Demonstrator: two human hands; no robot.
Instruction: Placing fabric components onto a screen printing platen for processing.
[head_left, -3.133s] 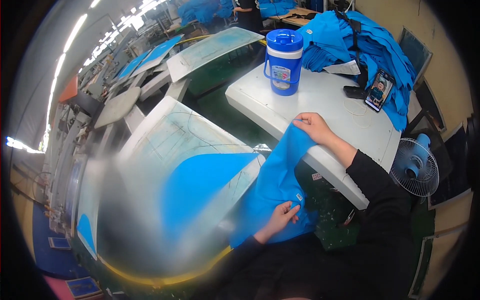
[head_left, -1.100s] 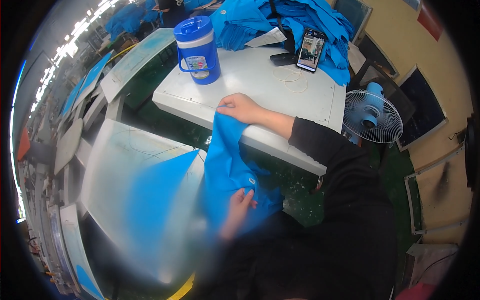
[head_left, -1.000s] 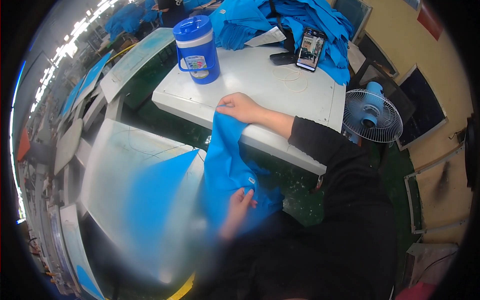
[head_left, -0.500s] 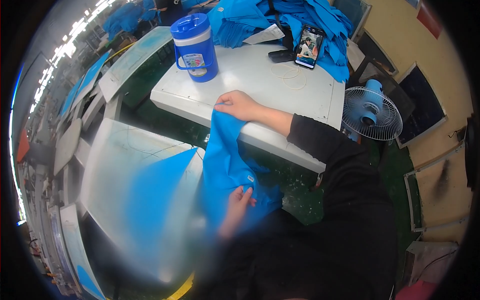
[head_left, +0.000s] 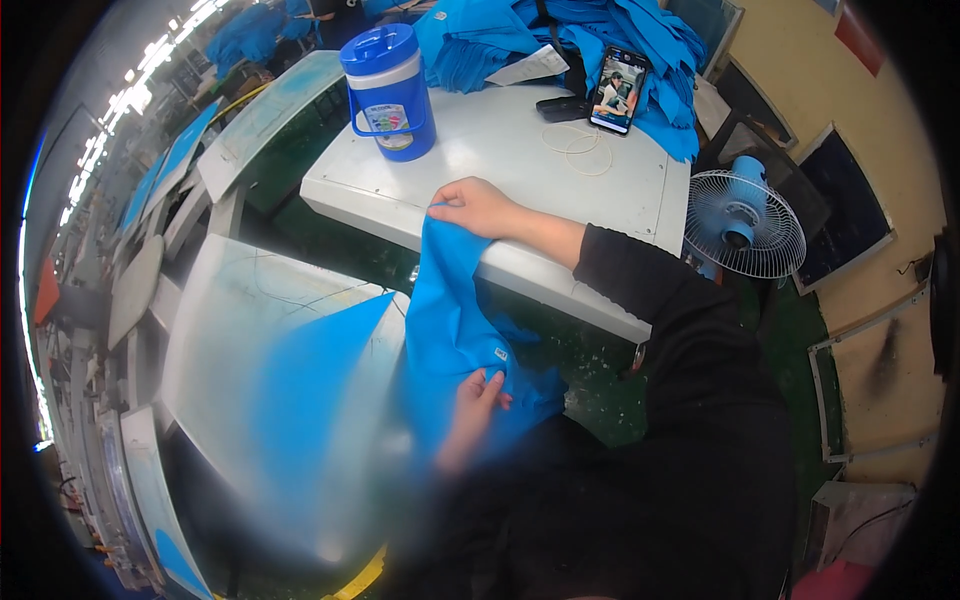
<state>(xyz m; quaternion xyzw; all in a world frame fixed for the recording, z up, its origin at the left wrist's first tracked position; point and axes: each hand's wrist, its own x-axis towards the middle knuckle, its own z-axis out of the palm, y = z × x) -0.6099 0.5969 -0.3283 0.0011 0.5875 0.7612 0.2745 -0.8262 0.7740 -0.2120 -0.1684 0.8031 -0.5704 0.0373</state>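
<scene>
A blue piece of fabric (head_left: 447, 290) hangs down in front of the white table's near edge. My right hand (head_left: 478, 208) rests at that edge and pinches the fabric's top corner between thumb and fingers. Lower down, my left hand (head_left: 477, 408) is closed on the same piece, just below a small white label (head_left: 500, 354). The cloth's lower part spreads over my lap, where it is blurred. Left of it, another blue fabric piece (head_left: 325, 380) lies on a pale flat board (head_left: 225, 320); haze covers part of it.
On the white table (head_left: 490, 140) stand a blue-and-white jug (head_left: 392, 100), a phone (head_left: 618, 90) showing a picture, a black object (head_left: 562, 109) and a thin cord loop (head_left: 580, 150). Behind them is a heap of blue fabric (head_left: 480, 40). A fan (head_left: 742, 222) stands at right.
Both hands keep their hold on the blue fabric in nearly the same place. The whole view has shifted very slightly.
</scene>
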